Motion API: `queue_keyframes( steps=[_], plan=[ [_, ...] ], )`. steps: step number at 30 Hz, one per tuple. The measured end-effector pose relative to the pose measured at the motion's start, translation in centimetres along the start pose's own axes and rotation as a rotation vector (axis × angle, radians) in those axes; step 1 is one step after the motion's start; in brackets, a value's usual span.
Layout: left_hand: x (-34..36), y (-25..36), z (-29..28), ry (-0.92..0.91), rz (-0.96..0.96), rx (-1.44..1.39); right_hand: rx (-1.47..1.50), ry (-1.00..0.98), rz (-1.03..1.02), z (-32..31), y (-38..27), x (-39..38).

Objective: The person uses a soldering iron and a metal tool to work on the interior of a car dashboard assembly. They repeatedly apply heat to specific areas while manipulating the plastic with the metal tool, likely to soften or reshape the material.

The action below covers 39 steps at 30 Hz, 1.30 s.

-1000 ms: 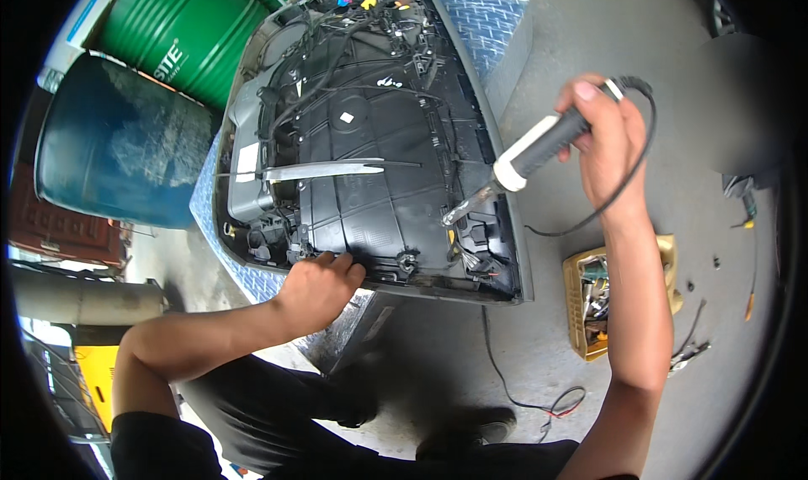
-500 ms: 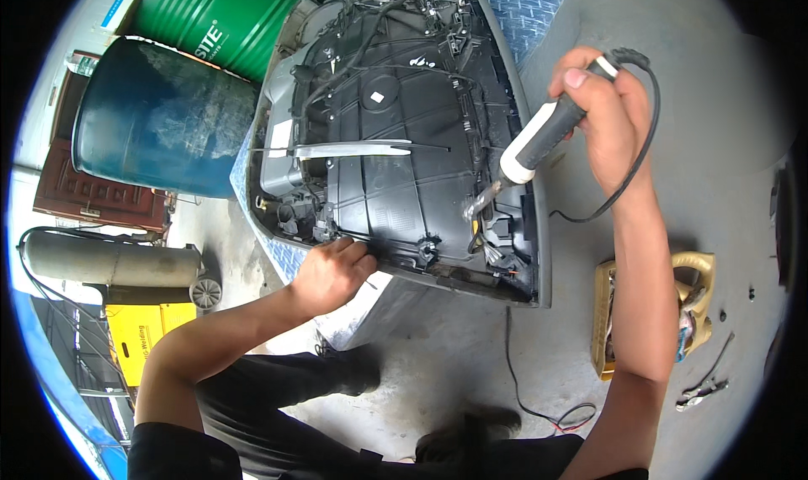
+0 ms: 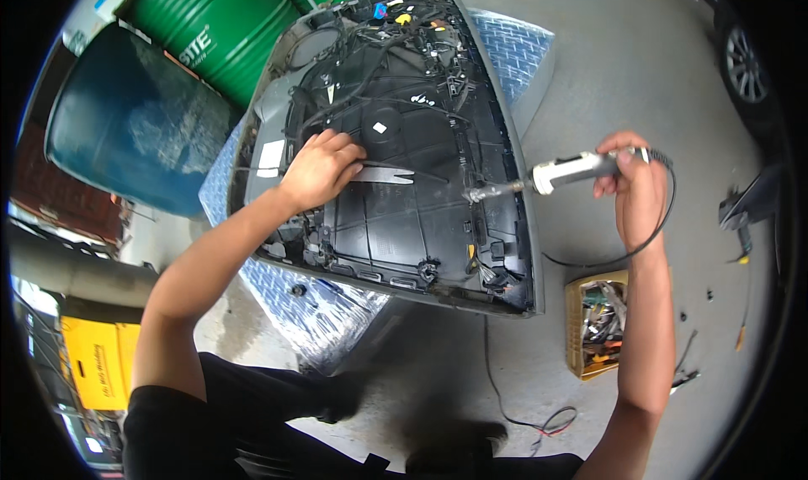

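A black car door panel (image 3: 396,223) lies with its inner side up, showing wiring, clips and ribs. My left hand (image 3: 324,170) is over its left-middle part, fingers closed on a flat metal pry bar (image 3: 385,175) with a forked end; the rest of the bar is under the hand. A thin dark rod lies alongside. In my right hand (image 3: 629,170), off the panel's right side, is a corded soldering iron (image 3: 566,173) with a white-and-black handle. It points left, and its metal tip is over the panel's right edge strip; whether it touches cannot be told.
Film-wrapped patterned supports (image 3: 513,63) are under the panel. Green drums (image 3: 210,17) and a dark blue barrel (image 3: 139,126) stand at the left. A yellow basket of tools (image 3: 576,328) is by my right forearm. Cables (image 3: 497,379) trail over the floor; a car wheel (image 3: 745,67) shows far right.
My left hand has gone from the panel's near edge up to the pry bar. The soldering iron has swung flatter, its tip slightly farther up the right edge. The view has shifted.
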State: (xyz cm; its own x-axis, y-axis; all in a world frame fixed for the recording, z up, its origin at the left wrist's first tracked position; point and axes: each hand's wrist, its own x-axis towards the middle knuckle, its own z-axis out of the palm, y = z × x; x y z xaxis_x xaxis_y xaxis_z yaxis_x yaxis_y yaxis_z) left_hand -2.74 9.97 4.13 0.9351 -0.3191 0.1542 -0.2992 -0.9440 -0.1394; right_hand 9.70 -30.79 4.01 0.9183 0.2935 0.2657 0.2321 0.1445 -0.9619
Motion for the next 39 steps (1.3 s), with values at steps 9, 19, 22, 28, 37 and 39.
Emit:
queue_keyframes(
  steps=[9, 19, 22, 28, 37, 39],
  plan=[
    [-0.9, -0.9, -3.5, 0.102, -0.099, -0.238, 0.105, 0.027, 0.033, -1.0, -1.3, -0.5],
    [-6.7, 2.1, -3.2, -0.317, -0.195, -0.545, 0.081, -0.132, 0.019, 2.0, -2.9, -0.9],
    [-8.5, 3.7, -3.2, -0.295, -0.235, -0.635, 0.087, -0.102, 0.022, 2.2, -3.0, -0.8],
    [-10.0, 5.5, -1.9, -0.375, -0.234, -0.535, 0.069, -0.040, 0.057, 3.2, -3.7, -1.1],
    [-10.4, 6.7, -1.4, -0.408, -0.257, -0.488, -0.060, -0.001, 0.068, 4.4, -4.5, -1.5],
    [-10.3, 7.0, -1.6, -0.421, -0.273, -0.485, -0.048, 0.027, 0.071, 4.2, -4.4, -1.6]
  ],
)
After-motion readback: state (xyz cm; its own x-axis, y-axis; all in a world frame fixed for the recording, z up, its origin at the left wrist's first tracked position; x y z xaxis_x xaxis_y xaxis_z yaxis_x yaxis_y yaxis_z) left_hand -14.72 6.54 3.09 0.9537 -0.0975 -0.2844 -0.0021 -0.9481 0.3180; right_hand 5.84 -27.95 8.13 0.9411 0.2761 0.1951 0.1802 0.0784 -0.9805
